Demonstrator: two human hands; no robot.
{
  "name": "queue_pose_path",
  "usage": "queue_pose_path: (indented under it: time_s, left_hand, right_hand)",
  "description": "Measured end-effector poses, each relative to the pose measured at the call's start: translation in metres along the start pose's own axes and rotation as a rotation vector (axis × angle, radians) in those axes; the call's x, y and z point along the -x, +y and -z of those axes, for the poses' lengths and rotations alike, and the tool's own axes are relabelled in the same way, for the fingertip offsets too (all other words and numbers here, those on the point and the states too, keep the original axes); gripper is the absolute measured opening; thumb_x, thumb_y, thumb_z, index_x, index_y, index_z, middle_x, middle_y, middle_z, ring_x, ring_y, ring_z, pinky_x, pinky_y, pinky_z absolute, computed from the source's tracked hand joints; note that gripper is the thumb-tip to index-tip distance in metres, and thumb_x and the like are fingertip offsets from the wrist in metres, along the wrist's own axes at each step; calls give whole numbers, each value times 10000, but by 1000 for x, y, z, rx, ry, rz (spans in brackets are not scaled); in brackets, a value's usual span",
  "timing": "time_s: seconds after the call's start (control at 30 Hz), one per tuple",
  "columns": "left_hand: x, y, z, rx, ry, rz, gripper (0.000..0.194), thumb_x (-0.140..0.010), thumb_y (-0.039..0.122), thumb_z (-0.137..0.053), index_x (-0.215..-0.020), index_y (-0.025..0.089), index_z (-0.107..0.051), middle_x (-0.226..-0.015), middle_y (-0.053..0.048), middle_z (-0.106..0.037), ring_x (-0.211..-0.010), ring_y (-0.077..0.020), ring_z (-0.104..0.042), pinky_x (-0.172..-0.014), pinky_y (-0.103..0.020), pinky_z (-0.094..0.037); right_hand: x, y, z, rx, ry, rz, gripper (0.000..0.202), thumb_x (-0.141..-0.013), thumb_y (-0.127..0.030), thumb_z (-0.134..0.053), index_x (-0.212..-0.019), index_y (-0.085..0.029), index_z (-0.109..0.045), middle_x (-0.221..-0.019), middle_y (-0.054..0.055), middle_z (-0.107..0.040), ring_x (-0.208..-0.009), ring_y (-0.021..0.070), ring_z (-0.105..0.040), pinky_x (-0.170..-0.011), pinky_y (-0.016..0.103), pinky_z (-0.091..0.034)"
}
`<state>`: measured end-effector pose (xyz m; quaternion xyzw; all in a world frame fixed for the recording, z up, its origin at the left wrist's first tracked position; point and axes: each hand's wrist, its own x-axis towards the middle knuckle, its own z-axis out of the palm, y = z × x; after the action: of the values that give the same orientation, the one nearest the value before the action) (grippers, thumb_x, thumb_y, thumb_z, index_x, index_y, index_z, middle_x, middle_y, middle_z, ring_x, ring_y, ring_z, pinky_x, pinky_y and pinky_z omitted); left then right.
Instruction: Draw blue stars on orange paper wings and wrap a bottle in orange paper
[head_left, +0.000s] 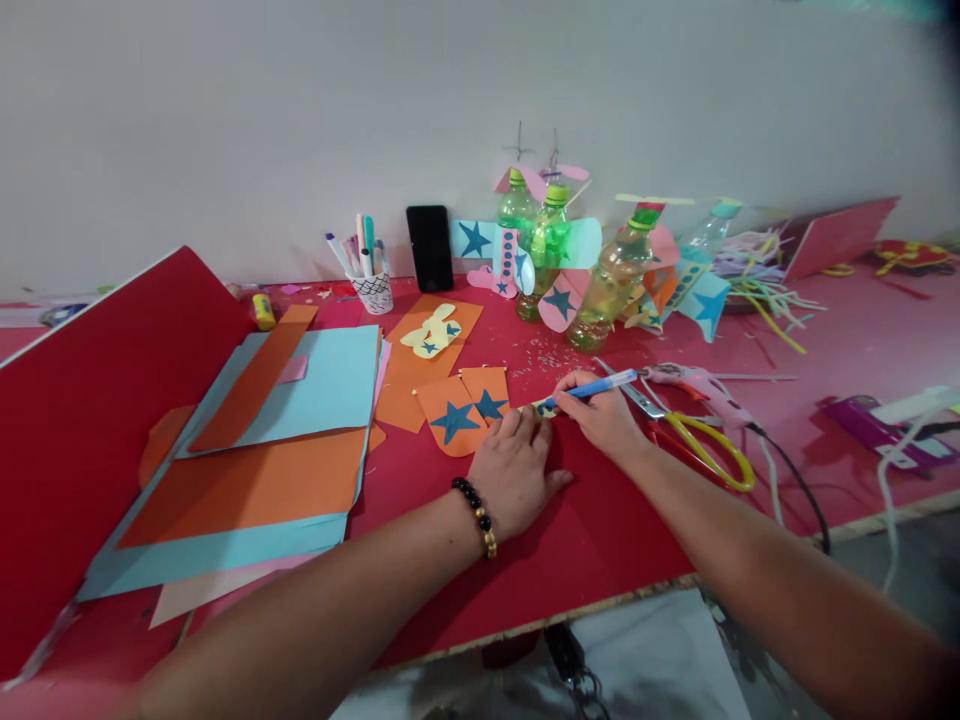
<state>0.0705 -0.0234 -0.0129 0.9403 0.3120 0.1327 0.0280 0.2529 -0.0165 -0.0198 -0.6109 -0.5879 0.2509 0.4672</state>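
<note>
A blue marker [600, 385] is gripped in my right hand [596, 415], its tip on a small yellow paper piece [545, 407] with blue marks. My left hand [514, 470], wearing a black and gold bead bracelet [478, 515], lies flat with its fingertips at the left end of that piece, which they partly cover. Just beyond these fingers are two orange paper cut-outs with blue stars, the larger one [450, 415] overlapping the smaller one [487, 393]. Farther back, a yellow paper shape [433, 333] with blue stars rests on an orange sheet [401, 400].
Scissors [709, 450] and a pink glue gun [701, 390] lie right of my right hand. Behind stand decorated plastic bottles [611, 280], a phone [430, 248] and a cup of pens [373, 292]. Coloured sheets [247, 490] are stacked left; a purple device [892, 435] sits far right.
</note>
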Motion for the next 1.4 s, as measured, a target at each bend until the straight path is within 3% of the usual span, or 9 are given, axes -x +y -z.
queue_pose_path:
  time_s: [0.4,0.7,1.1,1.4]
  left_hand:
    - [0,0,1,0,4,0,643,-868,589,-509,-1302,115,-481,-1337,-157,-456,-1178,-282,-411,-1011,-391,-347]
    - [0,0,0,-4,0,3,639,-864,593,-514,-1288,115,-496,-1338,-155,-459,-1174,-283,-414,-1017,-399,-347]
    - [0,0,0,-17,-5,-2,646,-867,594,-507,-1303,118,-486,-1349,-164,-451,-1191,-287,-406,-1010,-402,-351]
    - [-1,1,2,-6,-20,6,638,-860,587,-526,-1295,122,-491,-1344,-161,-455,-1182,-287,-409,-996,-406,-362]
  right_hand:
    - [1,0,1,1,-47,0,111,-787,-271,-576,-705,-198,-560,-635,-23,-548,-612,134,-506,-599,265,-410]
    - [1,-3,2,15,9,-33,106,-755,-247,-580,-666,-195,-553,-559,-37,-521,-552,128,-486,-561,265,-385]
    - [0,2,1,21,25,-7,112,-785,-289,-582,-729,-193,-567,-642,-14,-563,-620,148,-530,-618,280,-418]
    - [-1,-2,0,-20,-39,-3,119,-797,-305,-575,-744,-199,-563,-664,-12,-567,-643,151,-542,-634,280,-430]
